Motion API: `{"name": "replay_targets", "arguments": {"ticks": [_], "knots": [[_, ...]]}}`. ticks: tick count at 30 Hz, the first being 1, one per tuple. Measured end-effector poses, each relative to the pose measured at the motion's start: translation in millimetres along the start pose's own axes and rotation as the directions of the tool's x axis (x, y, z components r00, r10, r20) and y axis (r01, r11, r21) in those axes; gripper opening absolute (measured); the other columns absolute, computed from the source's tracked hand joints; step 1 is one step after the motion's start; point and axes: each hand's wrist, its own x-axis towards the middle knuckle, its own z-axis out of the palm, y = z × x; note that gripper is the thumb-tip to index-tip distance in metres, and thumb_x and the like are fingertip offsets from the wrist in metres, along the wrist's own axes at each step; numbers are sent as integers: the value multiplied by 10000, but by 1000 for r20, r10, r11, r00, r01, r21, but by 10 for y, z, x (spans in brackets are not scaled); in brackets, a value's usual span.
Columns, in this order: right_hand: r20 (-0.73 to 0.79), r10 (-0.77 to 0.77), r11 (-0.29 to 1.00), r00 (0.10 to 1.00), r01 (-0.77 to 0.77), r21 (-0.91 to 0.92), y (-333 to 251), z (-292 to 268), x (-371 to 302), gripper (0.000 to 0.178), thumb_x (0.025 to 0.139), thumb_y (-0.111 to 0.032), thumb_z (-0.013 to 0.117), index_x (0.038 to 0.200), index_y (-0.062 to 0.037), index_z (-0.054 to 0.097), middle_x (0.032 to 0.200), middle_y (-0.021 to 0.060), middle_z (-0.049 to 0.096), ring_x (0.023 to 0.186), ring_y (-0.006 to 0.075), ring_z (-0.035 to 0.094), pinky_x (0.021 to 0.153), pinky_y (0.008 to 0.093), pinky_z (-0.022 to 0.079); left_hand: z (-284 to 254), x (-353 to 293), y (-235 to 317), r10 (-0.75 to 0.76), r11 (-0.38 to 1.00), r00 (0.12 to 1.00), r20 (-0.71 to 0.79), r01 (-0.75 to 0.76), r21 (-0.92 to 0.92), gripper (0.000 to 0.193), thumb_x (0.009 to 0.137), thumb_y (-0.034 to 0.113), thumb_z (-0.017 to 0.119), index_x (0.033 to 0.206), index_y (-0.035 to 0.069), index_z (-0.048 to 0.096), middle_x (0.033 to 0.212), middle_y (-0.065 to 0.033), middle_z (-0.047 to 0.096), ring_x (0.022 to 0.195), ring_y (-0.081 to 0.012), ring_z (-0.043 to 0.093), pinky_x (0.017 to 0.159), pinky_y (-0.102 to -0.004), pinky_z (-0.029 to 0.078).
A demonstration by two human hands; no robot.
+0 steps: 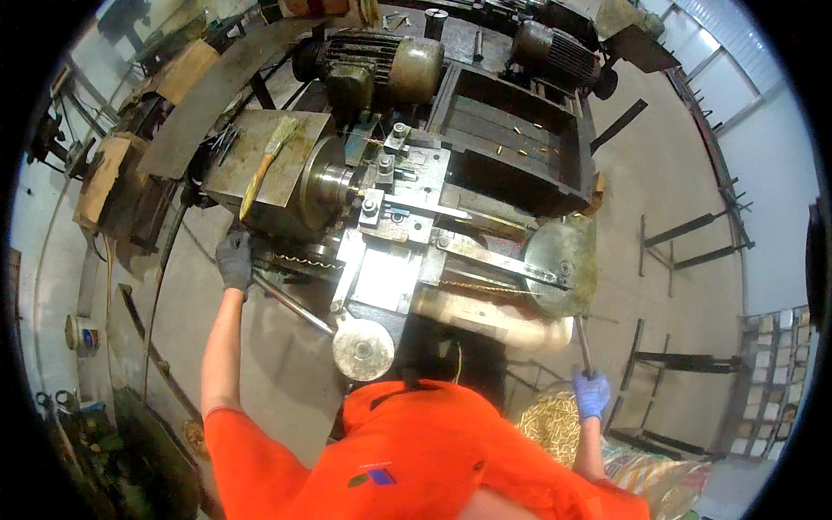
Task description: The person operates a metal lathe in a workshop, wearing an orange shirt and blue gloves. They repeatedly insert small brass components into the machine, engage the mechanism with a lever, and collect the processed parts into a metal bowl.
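My left hand (234, 262), in a dark grey glove, is closed round the upper end of a metal lever (295, 305), which runs down to a round steel disc (362, 347) at the front of a small lathe. At the right, my right hand (592, 394), in a blue glove, grips the lower end of another lever (582, 342) below a larger round plate (559, 264). Between them lies the cross slide (386, 276) with clamped tool holders (381, 186). The chuck (334, 184) faces these tools; the workpiece in it is too small to make out.
A brush (267, 169) lies on the headstock cover (230, 173). Behind the slide, a dark metal tray (494, 108) holds several small brass pieces. Two motors (416, 68) (555, 54) stand at the back. Many brass pieces fill a container (552, 425) by my right arm, near a striped sack (659, 477).
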Motion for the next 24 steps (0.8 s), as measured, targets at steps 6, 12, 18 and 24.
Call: {"name": "replay_targets", "arguments": {"ticks": [6,12,18,24], "knots": [[-22,-54,998,998,54,-11,161,99,70,509,688,-535,641,864,-57,664,814,213,646,780,367,627,710,427,484,-9,-31,178,-62,997,998,0,62,36,186,820,161,597,839,-16,649,692,-121,629,599,-169,523,607,-333,439],[-196,-217,969,956,187,-163,387,152,882,444,716,-520,621,765,-83,680,710,182,634,677,359,620,616,441,481,-20,85,-155,-119,992,988,93,114,63,194,815,181,610,813,-10,647,658,-126,611,567,-180,494,575,-344,431],[-161,-156,978,975,130,-164,224,86,562,398,716,-475,625,749,-82,675,711,188,626,658,363,616,586,432,475,31,42,-202,5,989,1000,-16,-3,146,210,811,197,616,815,-11,651,717,-182,626,601,-255,558,587,-359,435],[-104,-9,1000,995,9,-5,118,116,94,405,701,-467,637,779,-72,674,699,201,625,670,361,624,618,423,481,36,71,-195,2,991,997,71,-12,134,231,855,196,581,864,-21,659,663,-81,618,597,-107,515,577,-289,436]]}}
